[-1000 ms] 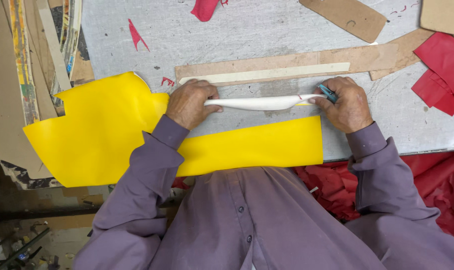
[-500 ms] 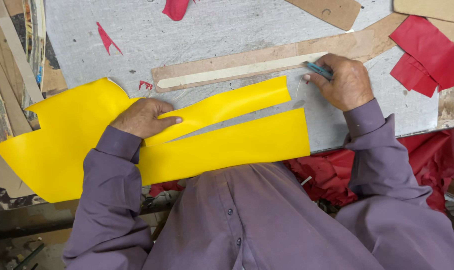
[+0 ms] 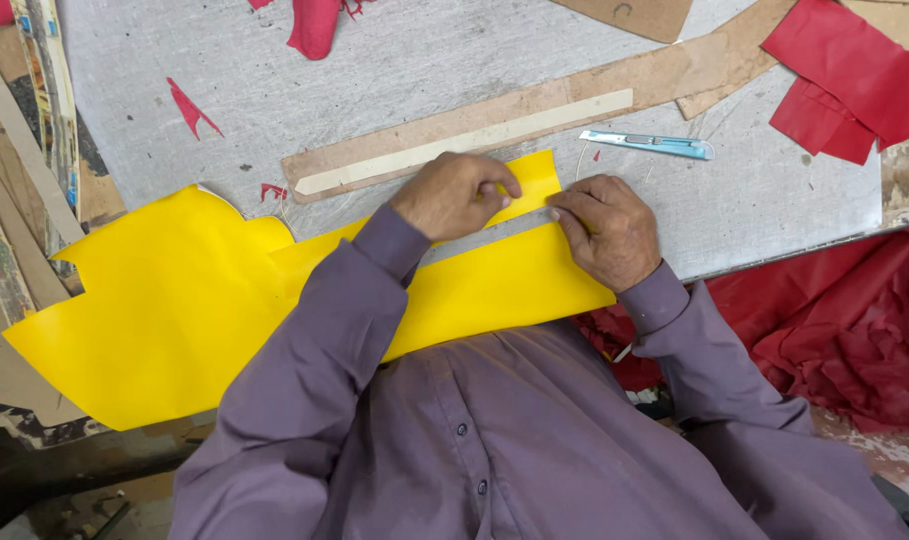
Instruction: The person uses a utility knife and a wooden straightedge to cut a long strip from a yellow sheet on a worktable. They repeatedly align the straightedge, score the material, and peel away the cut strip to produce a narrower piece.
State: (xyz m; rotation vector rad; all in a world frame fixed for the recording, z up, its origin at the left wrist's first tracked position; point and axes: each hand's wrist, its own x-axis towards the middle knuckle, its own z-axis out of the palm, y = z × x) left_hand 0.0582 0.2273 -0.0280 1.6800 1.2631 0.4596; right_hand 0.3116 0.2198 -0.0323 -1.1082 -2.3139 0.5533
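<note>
Left hand (image 3: 456,195) curled, fingertips pinched down on the upper strip of the yellow sheet (image 3: 164,310), near its free end. Right hand (image 3: 606,228) just beside, fingers pressed together flat on the lower strip's upper edge, holding nothing else. Sheet spread across the grey surface (image 3: 394,80), wide part off to the left, lower edge hanging over the near rim against the purple shirt. Blue utility knife (image 3: 646,144) lying free, beyond the right hand and apart from it. Long pale straightedge (image 3: 464,142) resting on a brown board strip (image 3: 534,100), just above the left hand. Red scraps (image 3: 854,70) well apart at the far right.

Probably best done with both strips kept flat and taut, edges aligned without creasing, fingertips clear of the slit between them.
</note>
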